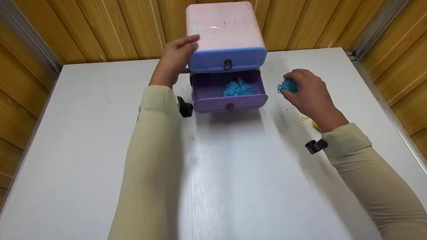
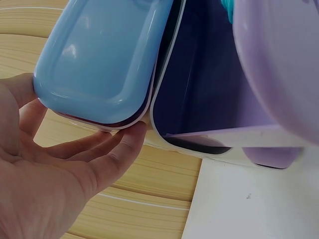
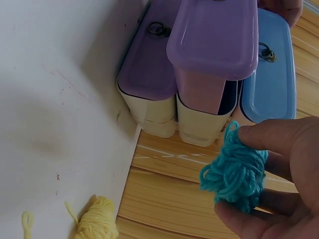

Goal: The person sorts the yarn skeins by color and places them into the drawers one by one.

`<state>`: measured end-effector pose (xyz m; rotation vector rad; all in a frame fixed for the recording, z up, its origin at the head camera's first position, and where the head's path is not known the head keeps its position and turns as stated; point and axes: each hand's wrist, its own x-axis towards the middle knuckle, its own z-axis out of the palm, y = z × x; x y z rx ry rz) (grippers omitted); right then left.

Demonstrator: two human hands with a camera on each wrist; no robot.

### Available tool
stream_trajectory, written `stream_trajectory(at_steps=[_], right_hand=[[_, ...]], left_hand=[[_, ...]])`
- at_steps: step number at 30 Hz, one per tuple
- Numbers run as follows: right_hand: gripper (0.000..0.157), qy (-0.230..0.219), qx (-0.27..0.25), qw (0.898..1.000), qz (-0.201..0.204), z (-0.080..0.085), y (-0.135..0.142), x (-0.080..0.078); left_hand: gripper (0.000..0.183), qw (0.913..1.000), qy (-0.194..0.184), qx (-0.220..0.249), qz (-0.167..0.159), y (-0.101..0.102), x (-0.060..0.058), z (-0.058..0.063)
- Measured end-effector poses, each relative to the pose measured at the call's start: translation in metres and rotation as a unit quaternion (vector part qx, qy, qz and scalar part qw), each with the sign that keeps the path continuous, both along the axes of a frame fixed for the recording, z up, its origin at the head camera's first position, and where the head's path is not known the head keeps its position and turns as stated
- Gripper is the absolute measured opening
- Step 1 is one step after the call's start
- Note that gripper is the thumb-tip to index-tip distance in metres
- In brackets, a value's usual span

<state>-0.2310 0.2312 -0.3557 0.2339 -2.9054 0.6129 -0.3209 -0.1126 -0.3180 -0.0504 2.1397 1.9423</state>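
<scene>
My right hand (image 1: 310,93) grips a small ball of teal yarn (image 3: 237,172) between thumb and fingers, to the right of the small drawer cabinet (image 1: 224,25). A purple drawer (image 1: 231,103) is pulled out, and another bundle of blue yarn (image 1: 238,88) lies inside it. My left hand (image 1: 178,56) holds the cabinet's left side, thumb on the pink top and fingers along the side beside the shut blue drawer (image 2: 104,55). In the right wrist view, a lower purple drawer (image 3: 149,64) is shut under the pulled-out one.
A ball of yellow yarn (image 3: 97,219) lies on the white table (image 1: 244,195), partly behind my right wrist in the head view. Wood-patterned walls (image 1: 137,17) stand behind the cabinet and at both sides. Ring pulls hang on the drawer fronts.
</scene>
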Motion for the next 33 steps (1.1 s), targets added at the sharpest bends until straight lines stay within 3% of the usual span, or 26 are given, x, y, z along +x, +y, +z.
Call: stream_trajectory(at_steps=[12,21,33], right_hand=[[0.043,-0.018,0.002,1.0,0.004,0.007,-0.017,-0.005],[0.043,0.029,-0.005,0.999,0.038,0.005,-0.025,-0.005],[0.04,0.052,-0.037,0.996,0.068,0.007,-0.052,-0.008]], left_hand=[[0.034,1.0,-0.003,0.003,0.001,0.003,0.0,0.0],[0.034,1.0,-0.004,-0.007,-0.002,0.004,-0.002,0.0],[0.033,1.0,0.001,0.004,0.005,0.003,-0.001,-0.001]])
